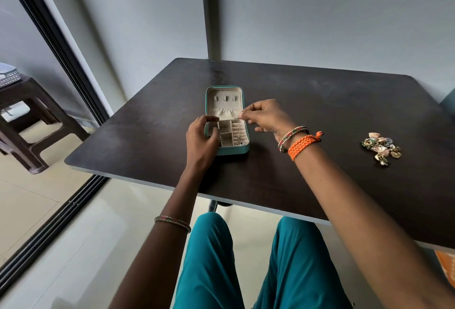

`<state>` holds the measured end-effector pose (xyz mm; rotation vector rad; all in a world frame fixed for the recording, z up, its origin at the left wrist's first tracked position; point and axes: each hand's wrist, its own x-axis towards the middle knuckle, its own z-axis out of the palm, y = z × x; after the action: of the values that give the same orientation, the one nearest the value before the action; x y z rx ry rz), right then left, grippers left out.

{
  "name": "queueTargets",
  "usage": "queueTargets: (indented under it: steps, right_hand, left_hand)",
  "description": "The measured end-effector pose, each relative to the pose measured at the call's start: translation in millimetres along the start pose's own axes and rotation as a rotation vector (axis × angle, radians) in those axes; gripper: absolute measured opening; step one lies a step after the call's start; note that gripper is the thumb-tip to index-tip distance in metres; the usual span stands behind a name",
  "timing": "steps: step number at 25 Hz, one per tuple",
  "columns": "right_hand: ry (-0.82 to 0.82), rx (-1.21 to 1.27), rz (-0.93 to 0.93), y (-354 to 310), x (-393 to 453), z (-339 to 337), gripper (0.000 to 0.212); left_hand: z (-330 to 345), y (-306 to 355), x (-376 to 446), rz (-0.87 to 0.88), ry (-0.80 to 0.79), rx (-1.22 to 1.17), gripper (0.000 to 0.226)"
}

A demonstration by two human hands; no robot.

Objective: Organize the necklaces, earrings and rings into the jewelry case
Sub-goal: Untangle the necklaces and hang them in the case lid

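A teal jewelry case (233, 150) lies open on the dark table (283, 102), its beige lid (222, 102) tilted back with three small tabs and a gathered pocket. Its lower half has small compartments holding thin chains. My right hand (264, 116) hovers over the case's right side and pinches a thin necklace chain (238, 134) that hangs down into the right compartment. My left hand (200, 134) sits over the case's left side, its fingers curled; whether it holds anything is unclear. A heap of colourful earrings and rings (380, 148) lies on the table at the right.
The table's near edge (147, 180) runs just in front of the case. A brown plastic stool (27, 121) stands on the floor at the left beside a dark sliding-door frame (61, 45). A grey wall rises behind the table.
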<state>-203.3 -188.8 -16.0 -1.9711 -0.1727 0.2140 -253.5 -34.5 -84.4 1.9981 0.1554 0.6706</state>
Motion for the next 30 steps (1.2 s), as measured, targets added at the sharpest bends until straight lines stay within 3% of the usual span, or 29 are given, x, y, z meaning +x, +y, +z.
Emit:
queueTargets:
  steps: [4, 8, 10, 17, 23, 27, 30]
  right_hand:
    - [-0.063, 0.106, -0.028, -20, -9, -12, 0.018]
    - [-0.103, 0.207, -0.138, -44, -26, -24, 0.008]
    - [-0.108, 0.215, -0.192, -56, -34, -31, 0.004]
    - [-0.088, 0.35, -0.283, -81, -64, -59, 0.004]
    - [0.084, 0.686, -0.243, -78, -75, -82, 0.007]
    - [0.193, 0.713, -0.196, -62, -77, -90, 0.009]
    - [0.233, 0.683, -0.205, -51, -76, -90, 0.009]
  left_hand:
    - [-3, 18, 0, -0.027, -0.107, -0.183, 0.018]
    - [-8, 49, 14, 0.104, -0.21, -0.259, 0.029]
    - [-10, 68, 19, 0.118, -0.296, -0.358, 0.023]
    - [-15, 116, 12, -0.034, -0.358, -0.656, 0.015]
    - [-26, 122, 7, -0.203, -0.386, -0.837, 0.024]
    - [-31, 116, 3, -0.313, -0.357, -0.991, 0.039]
    - [-31, 118, -1, -0.363, -0.358, -1.112, 0.034]
